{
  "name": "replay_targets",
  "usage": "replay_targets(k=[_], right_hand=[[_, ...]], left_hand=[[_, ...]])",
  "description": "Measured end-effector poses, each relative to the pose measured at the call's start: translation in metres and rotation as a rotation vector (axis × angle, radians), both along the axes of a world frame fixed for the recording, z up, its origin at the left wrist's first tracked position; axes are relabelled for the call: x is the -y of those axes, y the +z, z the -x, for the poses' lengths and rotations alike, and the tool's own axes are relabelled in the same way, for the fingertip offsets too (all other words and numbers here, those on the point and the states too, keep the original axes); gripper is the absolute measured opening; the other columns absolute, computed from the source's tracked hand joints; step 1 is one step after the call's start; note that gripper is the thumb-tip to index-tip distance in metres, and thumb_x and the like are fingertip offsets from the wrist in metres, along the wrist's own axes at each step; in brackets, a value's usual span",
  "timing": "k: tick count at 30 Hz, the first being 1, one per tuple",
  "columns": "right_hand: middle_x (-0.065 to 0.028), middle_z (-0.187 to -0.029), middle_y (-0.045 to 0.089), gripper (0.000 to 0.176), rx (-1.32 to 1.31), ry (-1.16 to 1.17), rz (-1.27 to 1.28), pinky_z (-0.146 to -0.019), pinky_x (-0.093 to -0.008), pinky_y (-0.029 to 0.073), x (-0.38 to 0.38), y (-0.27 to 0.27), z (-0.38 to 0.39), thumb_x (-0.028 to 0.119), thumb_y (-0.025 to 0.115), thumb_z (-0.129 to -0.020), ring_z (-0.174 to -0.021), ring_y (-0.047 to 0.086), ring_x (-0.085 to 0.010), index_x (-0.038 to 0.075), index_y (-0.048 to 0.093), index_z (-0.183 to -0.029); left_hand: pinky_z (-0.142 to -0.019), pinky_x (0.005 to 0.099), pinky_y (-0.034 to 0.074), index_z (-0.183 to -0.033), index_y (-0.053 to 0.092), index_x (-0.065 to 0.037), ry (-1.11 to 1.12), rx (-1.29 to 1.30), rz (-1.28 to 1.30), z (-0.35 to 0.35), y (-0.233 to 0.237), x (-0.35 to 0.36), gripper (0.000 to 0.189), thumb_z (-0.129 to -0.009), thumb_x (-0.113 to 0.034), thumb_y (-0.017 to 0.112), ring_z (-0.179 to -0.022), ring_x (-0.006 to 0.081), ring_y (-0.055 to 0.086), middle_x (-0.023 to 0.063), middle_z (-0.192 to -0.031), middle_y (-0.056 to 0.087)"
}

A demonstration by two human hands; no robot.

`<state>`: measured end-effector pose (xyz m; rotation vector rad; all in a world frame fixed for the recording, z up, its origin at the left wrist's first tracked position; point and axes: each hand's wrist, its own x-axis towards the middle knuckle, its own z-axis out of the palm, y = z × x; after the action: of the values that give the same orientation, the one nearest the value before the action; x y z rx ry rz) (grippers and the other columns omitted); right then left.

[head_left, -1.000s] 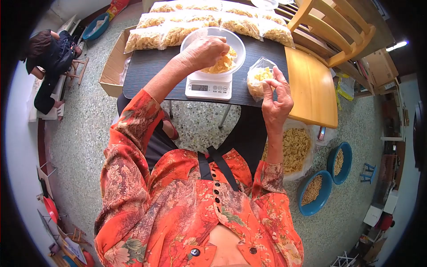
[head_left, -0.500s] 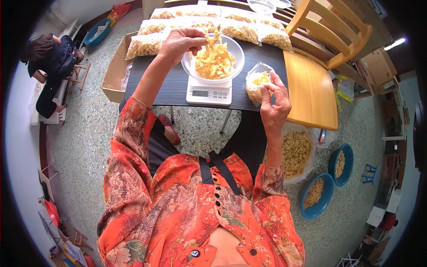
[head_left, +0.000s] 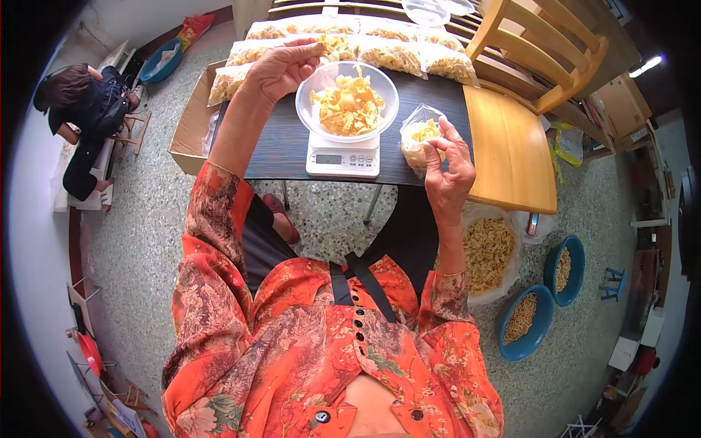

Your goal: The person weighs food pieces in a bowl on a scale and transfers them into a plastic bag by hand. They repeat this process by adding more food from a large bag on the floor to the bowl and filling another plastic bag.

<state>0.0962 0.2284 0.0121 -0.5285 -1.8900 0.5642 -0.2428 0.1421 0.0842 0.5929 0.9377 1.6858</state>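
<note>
A translucent bowl [head_left: 303,109] of thin, curled yellow flakes [head_left: 352,106] sits on a white kitchen scale [head_left: 343,160] on the dark table. At the bowl's upper left rim is my left hand [head_left: 285,71], thumb and fingers pinched together in front of the filled bags; what they hold, if anything, I cannot tell. My right hand [head_left: 451,159] grips the edge of a small clear plastic bag [head_left: 415,155] between thumb and fingers. This bag stands upright on the table, right of the scale, with its mouth open and yellow flakes inside.
Filled clear bags [head_left: 391,57] line the table's back edge. A cardboard box [head_left: 191,128] stands left, a wooden chair [head_left: 511,150] right. On the floor are a large bag of flakes [head_left: 488,252] and blue basins [head_left: 527,321]. Another person [head_left: 91,109] sits far left.
My left hand has moved left from over the bowl to its rim, and the strips seen in its fingers no longer hang over the bowl. My right hand keeps its grip on the bag.
</note>
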Motion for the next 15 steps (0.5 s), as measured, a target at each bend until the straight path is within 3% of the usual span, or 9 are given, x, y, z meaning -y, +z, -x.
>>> replay_targets(k=[5, 9, 11, 15], right_hand=[[-0.0214, -0.124, 0.068, 0.009, 0.006, 0.002, -0.003, -0.097, -0.0412, 0.053, 0.000, 0.001, 0.000, 0.001, 0.075, -0.083, -0.115, 0.065, -0.0348, -0.001, 0.069, -0.090], [-0.0216, -0.124, 0.068, 0.009, 0.007, 0.029, -0.055, -0.097, -0.0419, 0.052, -0.001, 0.001, -0.001, 0.001, 0.075, -0.082, -0.115, 0.065, -0.0356, 0.001, 0.071, -0.090], [-0.0217, -0.125, 0.067, 0.010, 0.028, 0.021, -0.055, -0.097, -0.0423, 0.052, 0.001, -0.001, -0.003, 0.002, 0.076, -0.081, -0.115, 0.065, -0.0362, 0.002, 0.071, -0.090], [-0.0224, -0.126, 0.066, 0.013, -0.004, 0.052, -0.047, -0.097, -0.0424, 0.052, 0.003, -0.002, -0.004, 0.005, 0.078, -0.081, -0.115, 0.064, -0.0368, 0.002, 0.071, -0.091]], left_hand=[[-0.059, 0.0193, 0.056, -0.113, 0.063, 0.004, -0.026, 0.050, -0.030, -0.011, -0.004, -0.002, 0.023, -0.092, -0.001, 0.071, -0.069, 0.0124, 0.066, 0.0101, -0.089, 0.068], [-0.059, 0.0197, 0.056, -0.113, 0.063, 0.004, -0.074, 0.076, 0.014, -0.060, 0.005, -0.005, 0.023, -0.092, -0.001, 0.071, -0.068, 0.0123, 0.065, 0.0096, -0.088, 0.069], [-0.061, 0.0207, 0.057, -0.108, 0.066, 0.005, -0.315, -0.042, 0.019, -0.085, 0.003, -0.012, 0.019, -0.090, 0.000, 0.072, -0.067, 0.0122, 0.065, 0.0092, -0.087, 0.070], [-0.057, 0.0240, 0.058, -0.095, 0.072, 0.005, -0.217, -0.620, 0.117, -0.138, -0.002, -0.031, 0.021, -0.083, -0.011, 0.078, -0.063, 0.0126, 0.068, 0.0084, -0.082, 0.071]])
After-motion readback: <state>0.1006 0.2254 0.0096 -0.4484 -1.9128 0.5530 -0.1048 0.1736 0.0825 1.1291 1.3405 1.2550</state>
